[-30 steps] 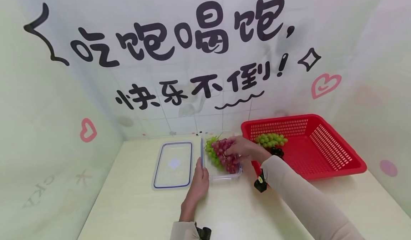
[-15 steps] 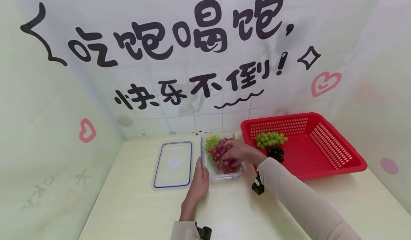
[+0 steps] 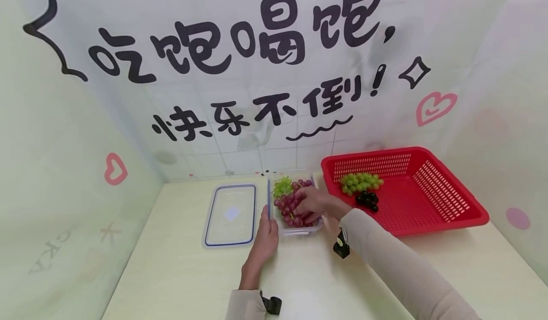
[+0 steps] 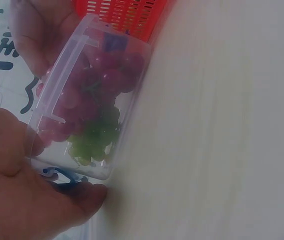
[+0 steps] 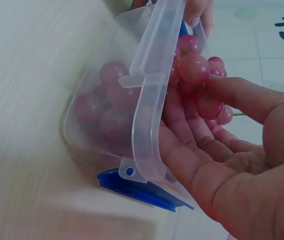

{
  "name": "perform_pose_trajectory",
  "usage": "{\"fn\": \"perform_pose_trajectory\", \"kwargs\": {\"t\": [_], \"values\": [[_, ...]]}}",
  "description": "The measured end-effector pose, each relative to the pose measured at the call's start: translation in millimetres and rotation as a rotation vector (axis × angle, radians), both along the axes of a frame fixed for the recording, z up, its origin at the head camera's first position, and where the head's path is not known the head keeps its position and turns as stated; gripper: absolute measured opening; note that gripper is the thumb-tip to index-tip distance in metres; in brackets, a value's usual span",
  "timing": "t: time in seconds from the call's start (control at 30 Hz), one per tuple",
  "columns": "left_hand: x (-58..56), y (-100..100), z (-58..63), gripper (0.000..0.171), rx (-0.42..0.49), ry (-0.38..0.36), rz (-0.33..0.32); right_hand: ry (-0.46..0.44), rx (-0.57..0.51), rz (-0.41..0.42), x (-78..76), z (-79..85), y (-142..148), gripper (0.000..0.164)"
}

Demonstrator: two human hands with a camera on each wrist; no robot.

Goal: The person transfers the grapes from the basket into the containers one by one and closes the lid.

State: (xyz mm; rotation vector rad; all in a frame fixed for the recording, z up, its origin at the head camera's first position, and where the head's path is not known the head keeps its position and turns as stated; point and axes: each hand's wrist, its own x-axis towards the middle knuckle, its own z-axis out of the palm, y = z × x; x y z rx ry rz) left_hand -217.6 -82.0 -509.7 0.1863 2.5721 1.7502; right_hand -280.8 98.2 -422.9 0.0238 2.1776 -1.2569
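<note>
A clear plastic food container [image 3: 295, 232] with blue-lined side flaps holds green grapes [image 3: 282, 187] at its back left and a bunch of red grapes [image 3: 288, 205] over them. My left hand [image 3: 267, 237] holds the container's left side, its thumb low by the blue flap in the left wrist view. My right hand [image 3: 314, 202] reaches in over the right rim and grips the red grapes. In the right wrist view, the thumb lies on top of the grapes [image 5: 194, 67] and the other fingers are partly hidden between them and the container wall.
The container's lid [image 3: 230, 215], clear with a blue seal, lies flat to the left. To the right stands a red perforated basket [image 3: 411, 203] with green grapes [image 3: 361, 183] and black grapes [image 3: 367, 200] inside. A printed curtain [image 3: 231, 158] hangs behind the table [image 3: 171, 263].
My right hand has shifted slightly left with the red grapes, which sit further into the container and cover more of the green ones. The left hand has stayed at the container's side.
</note>
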Motion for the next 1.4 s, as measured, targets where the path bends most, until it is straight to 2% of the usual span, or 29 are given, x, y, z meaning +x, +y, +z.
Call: {"fn": "perform_pose_trajectory", "kwargs": {"t": [0.17,0.63,0.93,1.13,1.27,1.4], "values": [[-1.5,2,2.1,0.055,0.003,-0.004,-0.007,0.014,-0.002,0.004,0.0,0.4,0,0.04],[4.1,-1,0.1,0.055,-0.018,-0.038,0.003,-0.012,-0.023,0.029,2.8,0.9,-1,0.049],[1.7,0,0.8,0.057,-0.015,-0.034,0.004,0.004,-0.004,-0.023,-2.4,12.3,10,0.047],[-2.1,-1,2.6,0.058,0.006,-0.038,-0.003,0.056,-0.081,-0.014,-8.2,24.5,26,0.038],[-2.1,0,3.4,0.057,0.022,-0.039,-0.004,0.111,-0.112,-0.023,-8.7,32.5,41,0.041],[2.1,-1,2.8,0.056,0.029,-0.04,-0.009,0.15,-0.165,-0.07,-6.6,32.6,59,0.043]]}}
